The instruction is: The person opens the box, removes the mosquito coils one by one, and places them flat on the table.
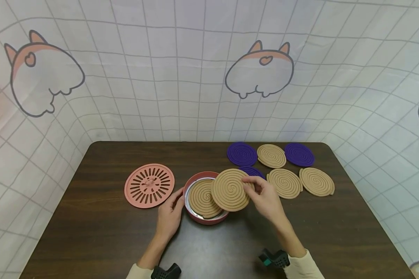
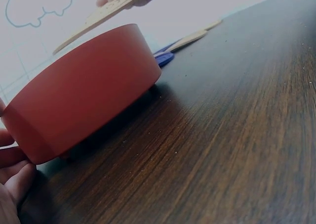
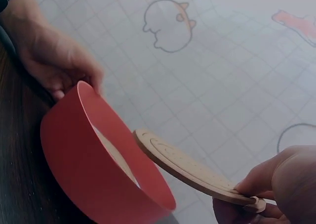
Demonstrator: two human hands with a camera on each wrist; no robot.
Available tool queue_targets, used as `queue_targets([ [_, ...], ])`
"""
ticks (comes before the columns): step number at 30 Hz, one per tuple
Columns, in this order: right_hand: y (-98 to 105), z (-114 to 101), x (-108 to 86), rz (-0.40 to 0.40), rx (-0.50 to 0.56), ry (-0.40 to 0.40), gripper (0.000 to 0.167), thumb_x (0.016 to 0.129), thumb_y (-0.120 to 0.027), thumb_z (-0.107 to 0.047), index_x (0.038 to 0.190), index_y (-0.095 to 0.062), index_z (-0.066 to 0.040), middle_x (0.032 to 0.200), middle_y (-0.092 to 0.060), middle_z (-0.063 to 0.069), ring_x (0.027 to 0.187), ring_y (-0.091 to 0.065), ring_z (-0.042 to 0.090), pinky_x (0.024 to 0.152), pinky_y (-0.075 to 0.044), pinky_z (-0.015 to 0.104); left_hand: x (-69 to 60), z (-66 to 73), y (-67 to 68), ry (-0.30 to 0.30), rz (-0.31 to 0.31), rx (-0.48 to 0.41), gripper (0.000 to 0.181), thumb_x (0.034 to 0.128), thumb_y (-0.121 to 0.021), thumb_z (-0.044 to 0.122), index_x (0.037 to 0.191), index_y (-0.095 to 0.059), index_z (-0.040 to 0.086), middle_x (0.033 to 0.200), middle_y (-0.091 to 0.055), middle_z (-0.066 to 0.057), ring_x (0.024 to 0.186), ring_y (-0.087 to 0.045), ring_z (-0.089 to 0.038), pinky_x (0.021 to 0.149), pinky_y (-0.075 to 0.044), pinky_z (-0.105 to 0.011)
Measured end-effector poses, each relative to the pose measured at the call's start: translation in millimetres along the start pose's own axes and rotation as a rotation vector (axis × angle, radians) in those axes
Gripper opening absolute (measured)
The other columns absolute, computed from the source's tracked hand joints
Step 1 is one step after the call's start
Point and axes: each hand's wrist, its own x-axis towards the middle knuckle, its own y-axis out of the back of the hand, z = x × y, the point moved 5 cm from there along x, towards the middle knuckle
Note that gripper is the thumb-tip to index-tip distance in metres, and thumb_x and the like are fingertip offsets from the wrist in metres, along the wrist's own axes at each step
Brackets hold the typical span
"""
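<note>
A round red mosquito coil holder (image 1: 206,221) stands on the table with a tan mosquito coil (image 1: 200,195) lying inside. My left hand (image 1: 170,212) grips its wall from the left side; in the left wrist view, fingers (image 2: 15,157) show at the base of the wall. Over the holder's right rim, my right hand (image 1: 265,197) pinches another tan mosquito coil (image 1: 230,190) by its right edge, between thumb and fingers. That raised coil (image 3: 187,169) tilts down toward the opening in the right wrist view, above the rim.
Left of the holder lies a pink slotted lid (image 1: 149,186). Behind and right, several coils lie flat, purple ones (image 1: 242,154) and tan ones (image 1: 317,181); one purple coil (image 1: 253,171) is partly hidden. A patterned curtain (image 1: 160,77) surrounds the dark wooden table (image 1: 101,232).
</note>
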Motion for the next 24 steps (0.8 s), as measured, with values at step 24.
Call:
queue_targets([
  [24,44,28,-22.5,0.165,0.0,-0.068,0.018,0.093,-0.069,-0.006,0.109,-0.072,0.002,0.099,-0.068,0.012,0.06,-0.047,0.0,0.052,-0.041,0.017,0.5,-0.1,-0.7,0.009,0.004,0.009,0.033,0.1024,-0.057,0.026,0.133,-0.066,0.02,0.129,-0.07,0.0,0.12,-0.065,-0.015,0.099,-0.053,-0.034],
])
